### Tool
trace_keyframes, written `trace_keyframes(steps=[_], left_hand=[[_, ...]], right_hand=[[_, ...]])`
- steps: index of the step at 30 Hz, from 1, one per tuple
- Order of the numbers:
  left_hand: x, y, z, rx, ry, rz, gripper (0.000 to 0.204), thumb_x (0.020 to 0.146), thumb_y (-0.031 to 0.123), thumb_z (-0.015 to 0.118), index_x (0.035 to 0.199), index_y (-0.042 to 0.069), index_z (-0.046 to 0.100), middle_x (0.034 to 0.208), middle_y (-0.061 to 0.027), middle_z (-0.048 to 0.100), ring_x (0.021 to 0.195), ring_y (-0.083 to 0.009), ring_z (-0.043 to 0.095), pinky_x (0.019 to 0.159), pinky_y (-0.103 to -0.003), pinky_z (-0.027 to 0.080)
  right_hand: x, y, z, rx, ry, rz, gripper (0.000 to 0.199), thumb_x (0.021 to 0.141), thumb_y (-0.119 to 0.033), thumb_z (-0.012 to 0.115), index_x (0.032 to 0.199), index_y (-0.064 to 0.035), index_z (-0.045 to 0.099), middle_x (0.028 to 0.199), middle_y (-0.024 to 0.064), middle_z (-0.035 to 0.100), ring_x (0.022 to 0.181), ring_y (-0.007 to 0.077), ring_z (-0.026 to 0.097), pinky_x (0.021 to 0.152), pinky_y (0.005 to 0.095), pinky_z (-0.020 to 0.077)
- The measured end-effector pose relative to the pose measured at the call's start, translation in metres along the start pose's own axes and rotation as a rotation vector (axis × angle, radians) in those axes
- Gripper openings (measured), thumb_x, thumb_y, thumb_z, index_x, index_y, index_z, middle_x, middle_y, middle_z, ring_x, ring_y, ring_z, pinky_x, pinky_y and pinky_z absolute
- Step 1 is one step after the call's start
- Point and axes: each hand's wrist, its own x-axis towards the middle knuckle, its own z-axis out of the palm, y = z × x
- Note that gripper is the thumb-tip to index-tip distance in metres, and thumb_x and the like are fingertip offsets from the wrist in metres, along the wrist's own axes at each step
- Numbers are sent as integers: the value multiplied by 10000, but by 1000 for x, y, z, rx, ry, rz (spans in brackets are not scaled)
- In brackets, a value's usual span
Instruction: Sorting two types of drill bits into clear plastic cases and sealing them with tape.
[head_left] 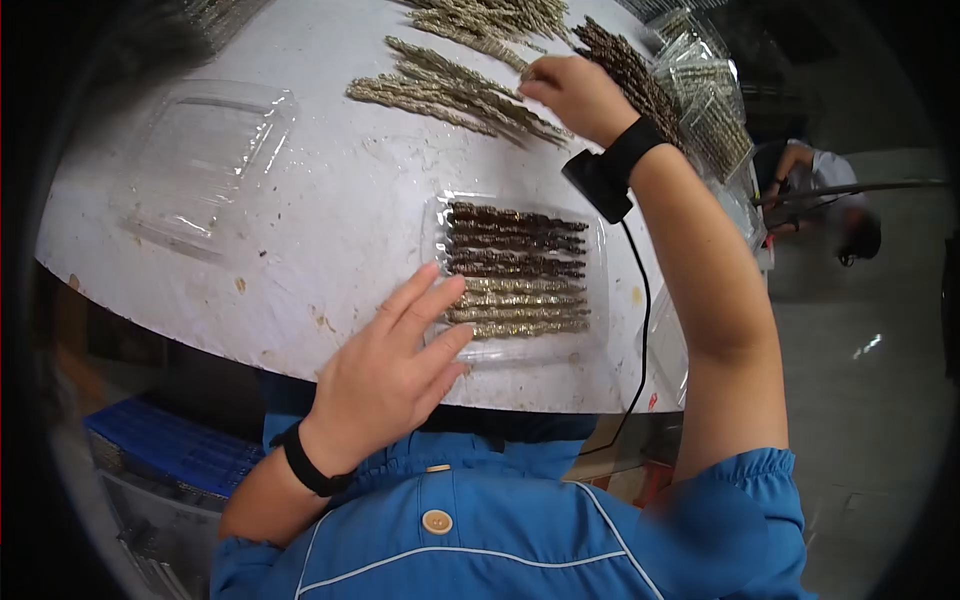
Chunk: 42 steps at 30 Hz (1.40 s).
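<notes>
In front of me lies a clear plastic tray with short, bumpy, bead-like strands in rows. Dark brown strands fill its far part, and pale gold strands lie nearer me. My left hand rests with fingers apart at the tray's left side, fingertips over its edge and the strand ends. Farther off, my right hand has its fingers closed at the near end of a pale gold strand by the far pile. Its fingertips are partly hidden. A loose gold pile lies just left of that hand.
An empty clear tray sits at the left. Dark brown strands are heaped at the far right, beside stacked filled packs. A black cable hangs from my right wrist device. Another person is beyond the table.
</notes>
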Motion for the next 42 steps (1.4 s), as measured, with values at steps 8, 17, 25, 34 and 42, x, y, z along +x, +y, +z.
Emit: trace_keyframes(steps=[8, 17, 25, 34, 42], left_hand=[[-5, 2, -3, 1, 7, -8, 368, 761, 68, 734, 1120, 96, 656, 1414, -130, 499, 1353, -369, 424, 1059, -435, 426], [-6, -1, -3, -152, 83, 19, 647, 734, 1, 752, 1330, 45, 503, 1389, -137, 531, 1347, -378, 434, 1090, -436, 385], [-4, 0, 0, -6, 16, 54, 316, 747, 34, 747, 1049, 98, 684, 1385, -127, 515, 1353, -387, 413, 1070, -446, 405], [-6, 2, -1, 49, 8, 26, 255, 754, 24, 726, 1001, 84, 706, 1392, -134, 506, 1358, -392, 402, 1077, -452, 397], [-4, -3, -3, -87, 15, 11, 413, 727, -58, 716, 1109, 66, 621, 1405, -137, 504, 1363, -398, 407, 1080, -452, 400]], right_hand=[[-131, -35, -46, 632, 13, 203, 169, 944, -149, 580, 941, 4, 651, 779, 52, 659, 649, 90, 568, 590, 257, 461], [-217, -77, -35, 684, -253, 244, 125, 862, -94, 709, 960, -19, 691, 836, 46, 648, 676, 132, 621, 614, 275, 496], [-211, -96, -10, 348, -120, -45, 144, 795, -90, 715, 938, -74, 717, 811, 92, 625, 725, 284, 631, 652, 349, 512], [-221, -73, -29, 401, -180, 188, 105, 765, -40, 721, 869, -30, 709, 800, 98, 624, 756, 260, 623, 678, 348, 498], [-212, -89, -24, 490, -96, 153, 188, 812, -33, 711, 998, -61, 698, 981, 100, 594, 873, 224, 623, 748, 339, 517]])
